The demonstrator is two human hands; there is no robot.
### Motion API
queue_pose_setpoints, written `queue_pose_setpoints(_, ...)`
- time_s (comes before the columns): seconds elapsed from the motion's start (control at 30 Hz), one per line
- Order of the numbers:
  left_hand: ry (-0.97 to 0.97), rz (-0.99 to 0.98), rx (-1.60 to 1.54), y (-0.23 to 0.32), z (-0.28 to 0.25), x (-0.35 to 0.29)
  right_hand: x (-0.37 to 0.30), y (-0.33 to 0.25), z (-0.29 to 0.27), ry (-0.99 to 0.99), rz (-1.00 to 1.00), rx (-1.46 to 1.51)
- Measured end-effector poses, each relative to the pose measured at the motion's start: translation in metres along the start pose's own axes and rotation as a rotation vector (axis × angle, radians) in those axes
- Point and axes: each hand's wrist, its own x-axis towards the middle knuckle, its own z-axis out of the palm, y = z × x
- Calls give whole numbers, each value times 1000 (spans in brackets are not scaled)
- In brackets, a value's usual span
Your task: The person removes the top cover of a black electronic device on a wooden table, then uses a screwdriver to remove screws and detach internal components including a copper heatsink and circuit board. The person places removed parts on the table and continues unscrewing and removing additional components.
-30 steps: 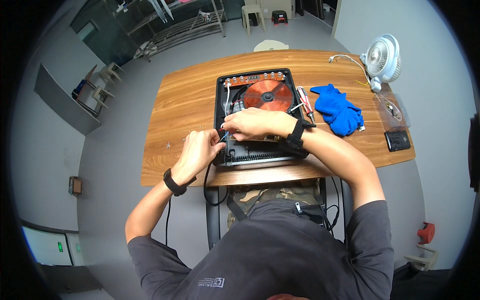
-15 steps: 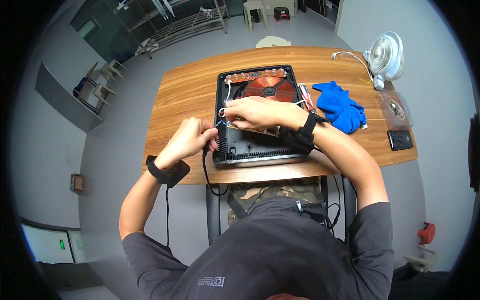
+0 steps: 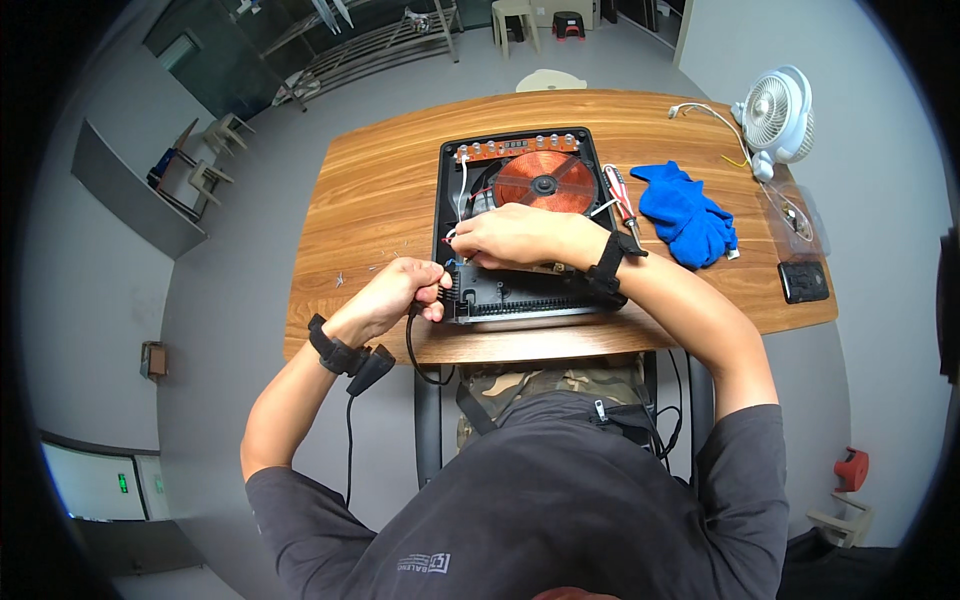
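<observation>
An opened induction cooker (image 3: pixel 520 295) lies on the table, a black casing with a round copper coil (image 3: pixel 543 183) and an orange control board (image 3: pixel 515 147) along its far side. At the casing's left wall, my left hand (image 3: pixel 405 285) is closed in a pinch at the end of a blue wire (image 3: pixel 451 264). A black cord (image 3: pixel 411 345) hangs from beneath that hand. My right hand (image 3: pixel 505 235) reaches over the casing's middle, fingers bent and pressed together near a white wire (image 3: pixel 461 190). What its fingertips hold is hidden; the board under it is mostly covered.
Right of the cooker lie a red-and-white screwdriver (image 3: pixel 622 200) and a blue cloth (image 3: pixel 688 215). Farther right stand a white fan (image 3: pixel 780 115), a clear plastic tray (image 3: pixel 800 215) and a black box-shaped device (image 3: pixel 803 282). Small scraps (image 3: pixel 340 279) lie on the table's left part.
My left hand has turned and moved slightly right and down, against the casing wall. Less of the blue wire shows between my hands. My right hand has shifted only slightly.
</observation>
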Motion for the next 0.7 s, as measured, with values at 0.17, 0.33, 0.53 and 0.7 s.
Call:
queue_pose_setpoints(0.17, -14, 2, 14, -6, -2, 7, 8, -7, 13, 30, -17, 47)
queue_pose_setpoints(0.33, -48, 32, -25, -6, -2, 7, 14, -6, 25, 88, -10, 82)
queue_pose_setpoints(0.53, -7, 53, 4, -13, -6, 10, 20, -5, 19, 11, -3, 143)
queue_pose_setpoints(0.7, 197, 136, 273, -16, -2, 0, 23, -4, 18, 0, -1, 153)
